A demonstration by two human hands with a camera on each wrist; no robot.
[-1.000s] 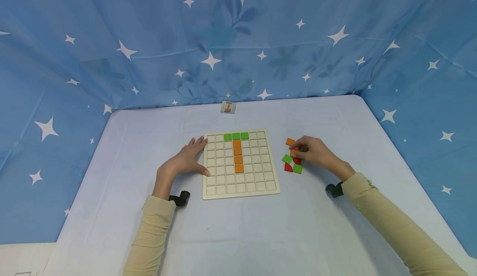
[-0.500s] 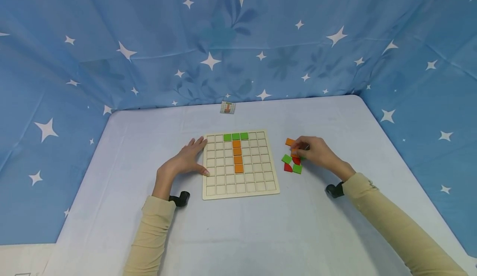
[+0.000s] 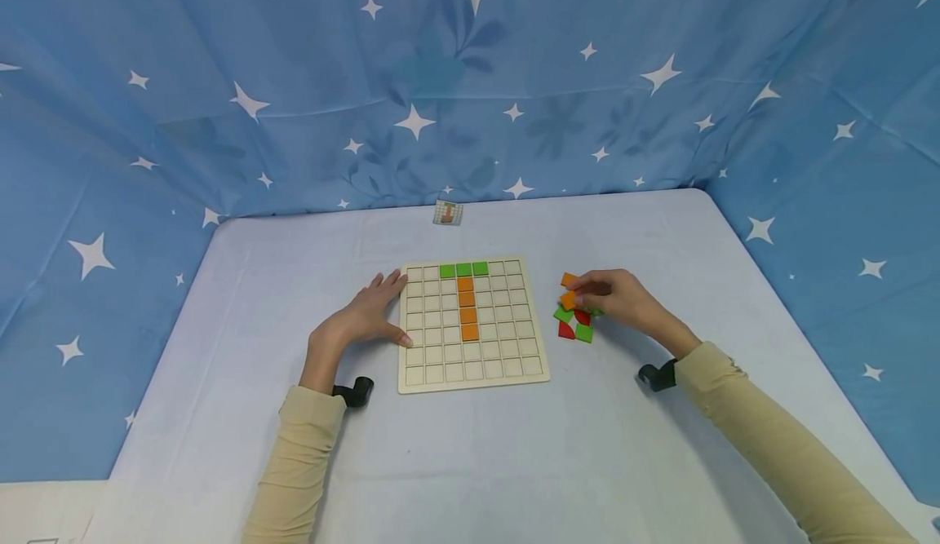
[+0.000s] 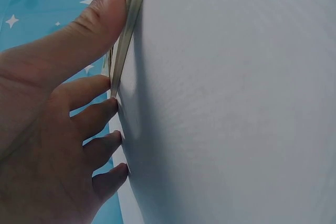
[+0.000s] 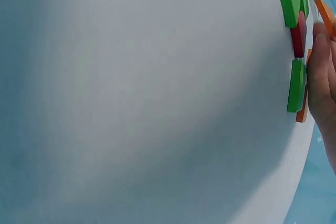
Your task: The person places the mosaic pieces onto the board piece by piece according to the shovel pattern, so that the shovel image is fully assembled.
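My left hand spreads along the left edge of a pale wooden grid board, its thumb and fingertips at the rim. On the board, green square tiles form a short row at the top, with a column of orange square tiles below. My right hand pinches an orange square tile between thumb and fingers, tilted above the loose pieces to the board's right. Under and beside that hand lie green tiles, red quarter-round tiles and another orange tile.
A small picture card with a grid pattern lies near the table's back edge. White cloth covers the table. A blue star-patterned curtain stands behind and at the sides.
My right hand has lifted the orange tile from the pile and moved it slightly left. The left hand stays at the board's edge.
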